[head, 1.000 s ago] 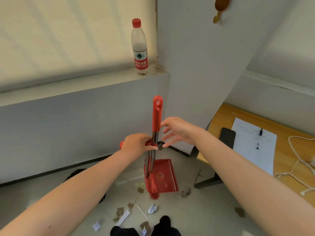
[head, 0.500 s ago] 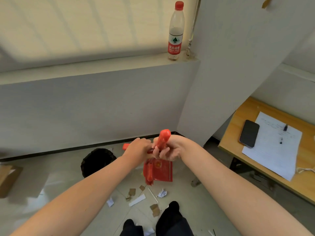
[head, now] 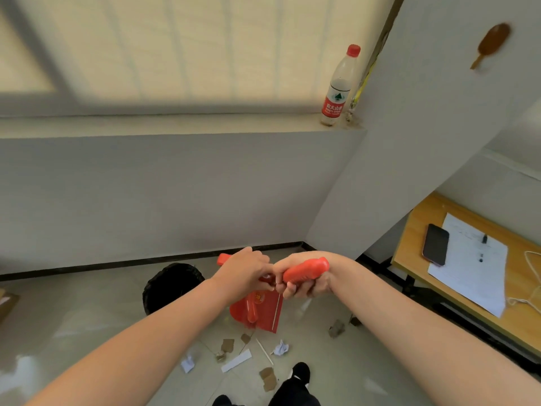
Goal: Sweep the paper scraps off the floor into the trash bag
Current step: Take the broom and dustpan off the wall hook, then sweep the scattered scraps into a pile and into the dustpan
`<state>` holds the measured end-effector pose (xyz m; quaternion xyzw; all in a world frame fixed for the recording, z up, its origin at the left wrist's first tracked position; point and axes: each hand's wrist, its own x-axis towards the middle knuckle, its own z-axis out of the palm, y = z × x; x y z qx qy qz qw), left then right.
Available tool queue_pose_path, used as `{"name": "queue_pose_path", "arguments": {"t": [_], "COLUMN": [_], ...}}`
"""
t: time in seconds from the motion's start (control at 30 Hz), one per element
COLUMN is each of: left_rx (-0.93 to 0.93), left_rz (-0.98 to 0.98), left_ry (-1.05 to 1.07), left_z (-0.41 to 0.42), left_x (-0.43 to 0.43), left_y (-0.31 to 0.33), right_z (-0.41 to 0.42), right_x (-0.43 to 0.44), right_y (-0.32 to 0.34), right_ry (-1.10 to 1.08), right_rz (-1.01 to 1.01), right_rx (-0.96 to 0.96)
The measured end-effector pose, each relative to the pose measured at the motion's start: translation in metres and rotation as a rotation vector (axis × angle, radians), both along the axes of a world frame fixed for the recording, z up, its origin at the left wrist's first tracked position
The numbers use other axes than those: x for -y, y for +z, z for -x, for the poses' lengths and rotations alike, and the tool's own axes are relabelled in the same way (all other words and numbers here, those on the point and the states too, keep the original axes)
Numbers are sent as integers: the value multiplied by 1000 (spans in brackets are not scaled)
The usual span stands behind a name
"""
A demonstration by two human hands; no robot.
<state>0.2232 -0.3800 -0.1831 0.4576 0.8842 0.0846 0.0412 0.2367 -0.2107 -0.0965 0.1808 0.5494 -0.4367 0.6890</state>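
My right hand (head: 304, 284) grips the red handle of the broom (head: 306, 270), whose brush end hangs down in front of the red dustpan (head: 265, 313). My left hand (head: 244, 272) grips the other red handle (head: 224, 258), that of the dustpan, right beside it. Several paper and cardboard scraps (head: 235, 360) lie on the pale floor below, near my feet. A black trash bag in a round bin (head: 171, 285) stands open to the left of the dustpan.
A white wall and window sill with a water bottle (head: 338, 87) run along the back. A wooden desk (head: 515, 315) at the right holds a phone (head: 435, 244), a sheet of paper and a white cord. One crumpled scrap (head: 336, 329) lies near the desk leg.
My right hand has closed round the broom handle, and both handles have come down and tilted toward me. The view has swung left, bringing the black bin into sight.
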Motion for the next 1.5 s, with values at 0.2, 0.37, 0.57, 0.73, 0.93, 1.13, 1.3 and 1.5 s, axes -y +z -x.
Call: {"name": "queue_pose_path", "arguments": {"t": [0.2, 0.37, 0.57, 0.73, 0.93, 1.13, 1.3, 1.5], "left_rx": [-17, 70, 93, 171, 161, 72, -72, -76], "left_rz": [-54, -9, 37, -123, -202, -288, -301, -253], "left_ry": [-87, -115, -100, 147, 195, 358, 499, 536], "left_z": [-19, -35, -50, -31, -80, -137, -173, -184], "left_x": [28, 35, 31, 78, 51, 65, 90, 154], "left_y": [5, 16, 28, 37, 55, 62, 79, 97], "right_z": [-26, -55, -89, -125, -162, -223, -257, -269], "right_x": [26, 36, 25, -45, -58, -63, -69, -60], "right_y": [13, 19, 38, 47, 65, 65, 47, 25], "right_ry": [46, 101, 149, 67, -99, -683, -860, -905], "right_rz": [-47, -183, -303, -342, -402, -275, -226, -261], "right_rx": [-49, -193, -380, -423, -456, -381, -370, -383]}}
